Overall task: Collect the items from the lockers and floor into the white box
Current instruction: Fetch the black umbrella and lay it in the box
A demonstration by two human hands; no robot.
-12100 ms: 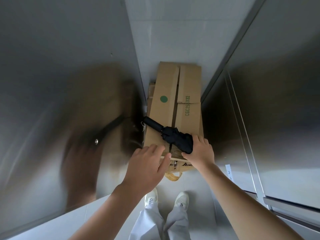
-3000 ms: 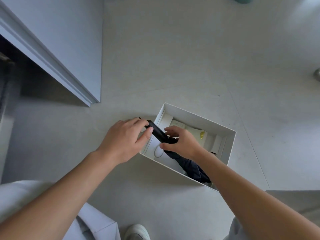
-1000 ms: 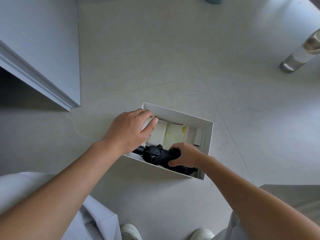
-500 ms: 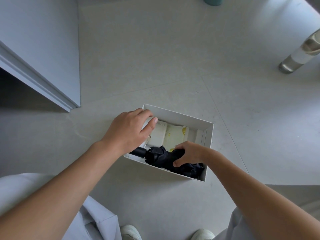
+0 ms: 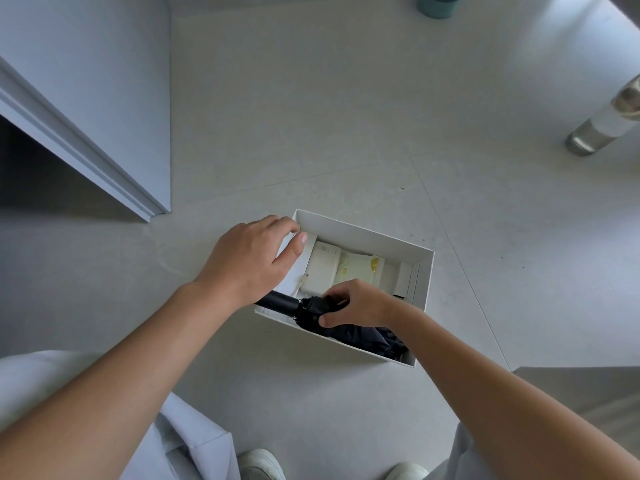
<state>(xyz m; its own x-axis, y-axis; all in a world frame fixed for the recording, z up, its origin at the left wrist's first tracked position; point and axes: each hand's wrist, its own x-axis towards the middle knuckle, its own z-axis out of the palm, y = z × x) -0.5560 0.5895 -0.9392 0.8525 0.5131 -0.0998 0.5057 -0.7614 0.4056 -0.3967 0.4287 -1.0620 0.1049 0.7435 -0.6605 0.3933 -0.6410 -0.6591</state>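
Both hands are at the white box (image 5: pixel 363 231), which stands on the floor tiles directly ahead of my feet.

Left hand (image 5: pixel 249 265): holds the box's left end wall, fingers over the rim, thumb inside. It steadies the box.

Right hand (image 5: pixel 360 304): curled round the folded black umbrella (image 5: pixel 362 336), gripping the bunched canopy just behind the handle (image 5: pixel 278 303).

Position of the umbrella: it lies inside the box, against the near long wall. Its long axis runs parallel to that wall, with the handle toward my left hand and the canopy trailing into the near right corner. The handle's tip is hidden under my left wrist, so I cannot tell whether it clears the left end wall or rides on the rim.

Other contents: a white power bank (image 5: pixel 320 268) with its cable, and a packet with yellow print (image 5: pixel 360 268) beside it, both on the far side of the umbrella.

Assessment: placement is nearly done. The coming move turns on that handle end. If it rides high, the right hand, being on the umbrella, should draw it rightward along the wall until it drops flat. A steel bottle (image 5: pixel 595 129) stands well off to the right, nearer my right hand.
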